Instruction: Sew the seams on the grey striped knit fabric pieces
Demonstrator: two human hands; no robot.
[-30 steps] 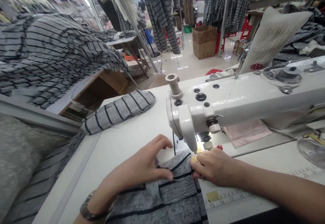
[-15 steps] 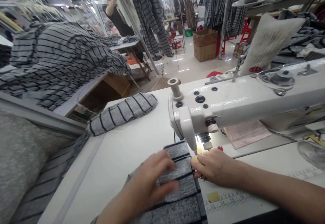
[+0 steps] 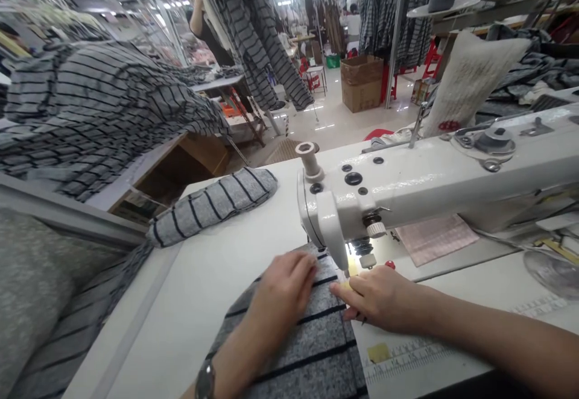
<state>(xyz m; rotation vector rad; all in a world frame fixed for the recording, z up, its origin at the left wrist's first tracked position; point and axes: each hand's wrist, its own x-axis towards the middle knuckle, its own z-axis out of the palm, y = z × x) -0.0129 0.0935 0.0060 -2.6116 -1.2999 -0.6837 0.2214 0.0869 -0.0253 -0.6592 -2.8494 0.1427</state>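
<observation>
Nearest the camera, a grey marled knit fabric panel with thin black stripes (image 3: 307, 345) lay flat on the white sewing table (image 3: 217, 266), its far edge tucked under the head of the white industrial sewing machine (image 3: 407, 188). A printed measuring tape strip (image 3: 407, 354) with a small yellow tab ran along the table edge just right of the panel.

Left hand (image 3: 283, 287): palm down, fingers together and extended, pressing flat on the panel just left of the needle area. Nothing was grasped; the hand lay open on the cloth. A wristwatch (image 3: 205, 381) showed at the wrist.

Right hand (image 3: 377, 299): fingers curled and pinched on the panel's right edge, close under the presser foot, beside a small yellow piece; how firmly it was closed could not be told, as the fingertips were partly hidden.

Judgement: the step in hand looked like feeding the panel's edge through the needle. The next move would call for both hands advancing evenly, edge kept straight, fingertips kept clear of the needle.

Beyond the hands, a rolled grey striped fabric piece (image 3: 212, 203) rested on the table's far left. Further left, a heap of striped grey garments (image 3: 90, 116) covered a neighbouring bench. Farther off, a brown cardboard box (image 3: 362, 82) stood on the floor among hanging striped garments (image 3: 262, 31).
</observation>
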